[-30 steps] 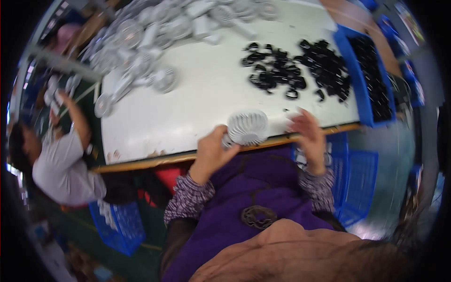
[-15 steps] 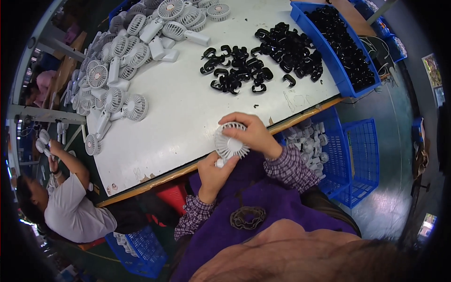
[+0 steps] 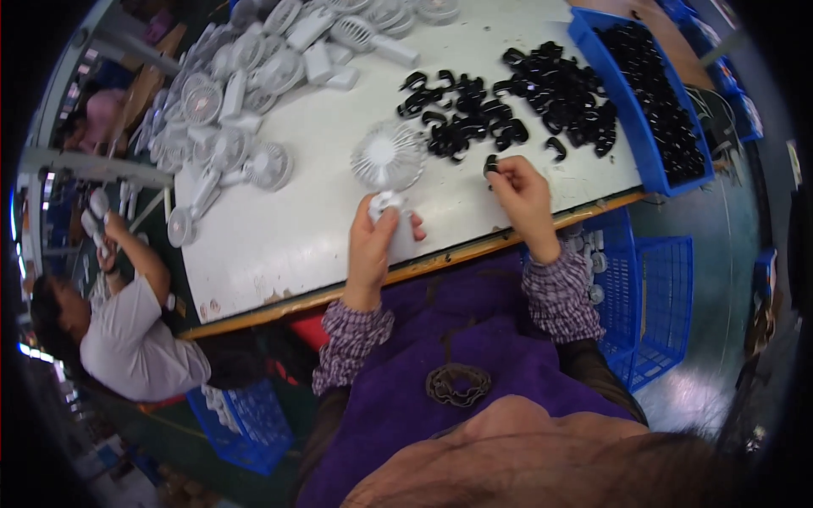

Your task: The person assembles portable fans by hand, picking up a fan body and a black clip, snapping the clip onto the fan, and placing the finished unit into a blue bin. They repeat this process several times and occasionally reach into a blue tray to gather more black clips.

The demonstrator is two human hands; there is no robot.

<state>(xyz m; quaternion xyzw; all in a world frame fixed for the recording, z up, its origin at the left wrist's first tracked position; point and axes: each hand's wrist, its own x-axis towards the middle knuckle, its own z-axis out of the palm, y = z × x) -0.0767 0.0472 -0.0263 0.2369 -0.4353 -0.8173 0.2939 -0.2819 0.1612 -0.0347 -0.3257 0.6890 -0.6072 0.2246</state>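
A white handheld fan (image 3: pixel 388 157) with a round ribbed head is in my left hand (image 3: pixel 367 254), which is closed around its handle near the neck. The head points away from me, over the table. Between the thumb and fingers of my right hand (image 3: pixel 527 199) is a small curved black plastic clip (image 3: pixel 491 164). It is held over the table's near side, apart from the fan. Beyond it lies a loose heap of similar black clips (image 3: pixel 559 93), spread in two clumps. My right fingertips partly cover the held clip.
White fans (image 3: pixel 229 148) are piled at the table's left. A blue bin (image 3: pixel 631 140) full of black parts stands at the right edge. Blue crates (image 3: pixel 665 296) sit on the floor to the right. A co-worker (image 3: pixel 127 347) sits at the left, handling fans.
My right hand has left the fan's head, moved right and forward, and picked up a black clip. My left hand has carried the fan forward over the table. The whole view has shifted slightly.
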